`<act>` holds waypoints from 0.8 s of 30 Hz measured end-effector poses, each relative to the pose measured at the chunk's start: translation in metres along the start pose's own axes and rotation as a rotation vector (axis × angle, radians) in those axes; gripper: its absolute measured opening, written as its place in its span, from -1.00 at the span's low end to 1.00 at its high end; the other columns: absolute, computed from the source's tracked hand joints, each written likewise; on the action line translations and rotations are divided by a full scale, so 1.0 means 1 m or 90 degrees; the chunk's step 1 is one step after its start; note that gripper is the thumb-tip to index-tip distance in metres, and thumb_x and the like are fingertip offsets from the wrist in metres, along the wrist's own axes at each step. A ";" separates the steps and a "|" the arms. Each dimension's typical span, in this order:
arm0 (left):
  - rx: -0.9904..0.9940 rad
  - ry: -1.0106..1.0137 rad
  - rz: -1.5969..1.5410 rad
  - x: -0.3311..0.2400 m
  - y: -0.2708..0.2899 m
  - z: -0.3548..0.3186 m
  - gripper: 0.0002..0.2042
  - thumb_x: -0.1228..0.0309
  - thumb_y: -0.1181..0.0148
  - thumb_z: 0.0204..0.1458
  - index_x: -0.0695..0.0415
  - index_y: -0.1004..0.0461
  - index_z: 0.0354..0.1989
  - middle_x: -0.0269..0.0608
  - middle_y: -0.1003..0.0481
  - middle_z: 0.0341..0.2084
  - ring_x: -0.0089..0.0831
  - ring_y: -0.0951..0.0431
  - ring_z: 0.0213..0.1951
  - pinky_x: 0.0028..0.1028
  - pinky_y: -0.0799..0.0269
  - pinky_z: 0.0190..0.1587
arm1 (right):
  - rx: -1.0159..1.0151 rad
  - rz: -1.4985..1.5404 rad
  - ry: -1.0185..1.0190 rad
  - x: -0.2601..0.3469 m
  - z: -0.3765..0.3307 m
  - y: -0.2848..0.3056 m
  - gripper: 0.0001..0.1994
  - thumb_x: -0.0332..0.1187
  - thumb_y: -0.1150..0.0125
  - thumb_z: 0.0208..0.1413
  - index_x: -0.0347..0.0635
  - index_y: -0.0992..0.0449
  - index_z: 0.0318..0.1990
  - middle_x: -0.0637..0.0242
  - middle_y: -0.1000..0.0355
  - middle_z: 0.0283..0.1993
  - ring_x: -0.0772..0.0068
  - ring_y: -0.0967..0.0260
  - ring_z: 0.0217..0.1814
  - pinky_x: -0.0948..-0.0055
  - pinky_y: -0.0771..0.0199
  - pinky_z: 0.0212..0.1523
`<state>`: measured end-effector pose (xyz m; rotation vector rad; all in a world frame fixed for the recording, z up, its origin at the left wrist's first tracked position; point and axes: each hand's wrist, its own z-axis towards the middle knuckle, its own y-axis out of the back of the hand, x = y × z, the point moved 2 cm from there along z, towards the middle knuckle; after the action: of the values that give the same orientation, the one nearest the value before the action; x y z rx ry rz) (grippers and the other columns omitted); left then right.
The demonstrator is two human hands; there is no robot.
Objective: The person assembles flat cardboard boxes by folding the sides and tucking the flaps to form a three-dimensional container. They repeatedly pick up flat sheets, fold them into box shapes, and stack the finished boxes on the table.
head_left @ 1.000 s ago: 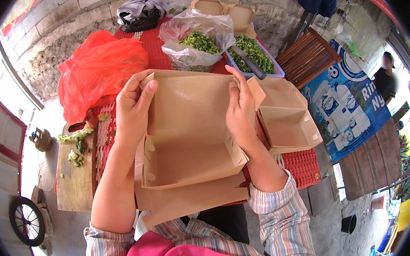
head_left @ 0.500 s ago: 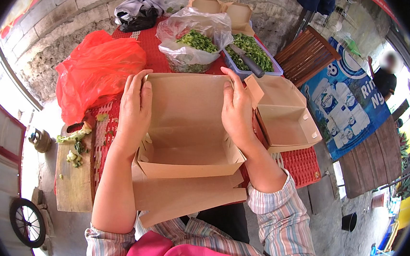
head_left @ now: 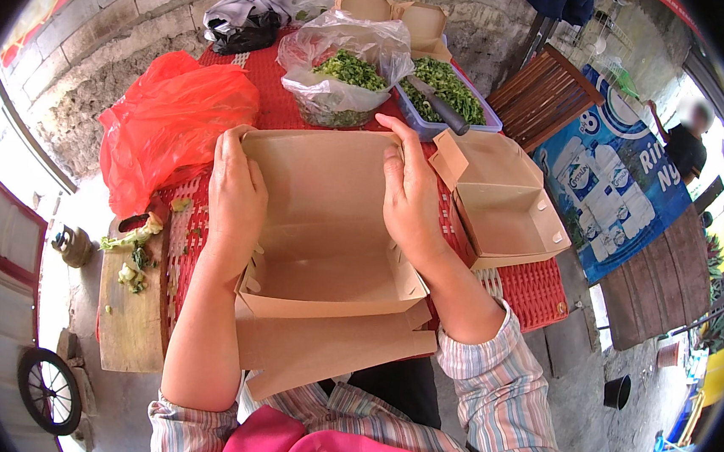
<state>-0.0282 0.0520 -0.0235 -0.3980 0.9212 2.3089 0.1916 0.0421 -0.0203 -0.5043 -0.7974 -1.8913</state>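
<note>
A brown cardboard food box [head_left: 333, 266] stands in front of me, its lid raised at the back and its inside bare. My left hand [head_left: 239, 195] grips the lid's left side, the fingers wrapped behind the edge and the thumb inside. On the lid's right side, my right hand [head_left: 408, 197] holds the edge, thumb inside and fingers outside. Beneath the box, nearer to me, lies a flat unfolded cardboard sheet [head_left: 327, 346]. A second folded box [head_left: 515, 225] sits to the right with its lid up.
Chopped greens fill a plastic-lined bowl [head_left: 337, 109] and a blue tub [head_left: 493, 124], with a knife [head_left: 443, 109] across the tub. A red plastic bag [head_left: 166, 126] lies left on the red woven table cover [head_left: 535, 295]. A cutting board [head_left: 129, 327] carries vegetable scraps. Far right stands a person [head_left: 684, 149].
Both hands have shifted slightly left at the lid's top, and the lid's upper edge has moved left with them. The person in the background has one arm raised more visibly.
</note>
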 end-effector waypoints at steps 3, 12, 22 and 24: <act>-0.026 -0.010 0.027 0.000 0.000 0.000 -0.62 0.68 0.14 0.09 0.33 -0.24 0.12 0.22 -0.35 0.00 0.15 -0.37 0.09 -0.12 -0.33 0.13 | 0.002 0.065 0.033 0.002 0.000 -0.001 -0.68 -0.50 0.09 0.32 -0.21 -0.30 0.20 -0.01 -0.39 -0.06 0.02 -0.39 -0.05 0.24 -0.35 -0.01; -0.069 0.000 0.029 -0.002 0.000 0.001 -0.72 0.54 0.07 0.17 0.32 -0.29 0.05 0.23 -0.39 -0.10 0.15 -0.43 -0.01 -0.10 -0.36 0.02 | -0.029 -0.006 0.057 -0.002 -0.001 -0.004 -0.67 -0.55 0.06 0.27 -0.21 -0.31 0.17 -0.07 -0.42 -0.07 -0.09 -0.41 -0.10 0.18 -0.39 -0.09; -0.078 -0.231 0.201 -0.054 0.031 0.008 -0.73 0.35 -0.15 0.13 0.18 -0.50 -0.04 0.00 -0.47 -0.14 -0.13 -0.47 -0.05 -0.15 -0.17 0.20 | 0.043 -0.039 -0.028 -0.004 0.000 0.002 -0.54 -0.62 0.07 0.17 -0.19 -0.26 0.25 -0.17 -0.44 -0.31 -0.21 -0.44 -0.30 0.01 -0.38 -0.25; -0.030 -0.277 0.199 -0.059 0.033 0.008 -0.79 0.37 -0.20 0.07 0.14 -0.54 -0.14 -0.10 -0.55 -0.27 -0.19 -0.54 -0.20 -0.19 -0.24 0.14 | 0.057 -0.030 0.009 -0.005 -0.005 -0.008 -0.51 -0.62 0.07 0.16 -0.23 -0.22 0.28 -0.18 -0.45 -0.27 -0.22 -0.44 -0.26 0.00 -0.38 -0.23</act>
<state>-0.0043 0.0136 0.0273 0.2459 0.7486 2.5532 0.1867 0.0440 -0.0290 -0.4204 -0.8867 -1.8909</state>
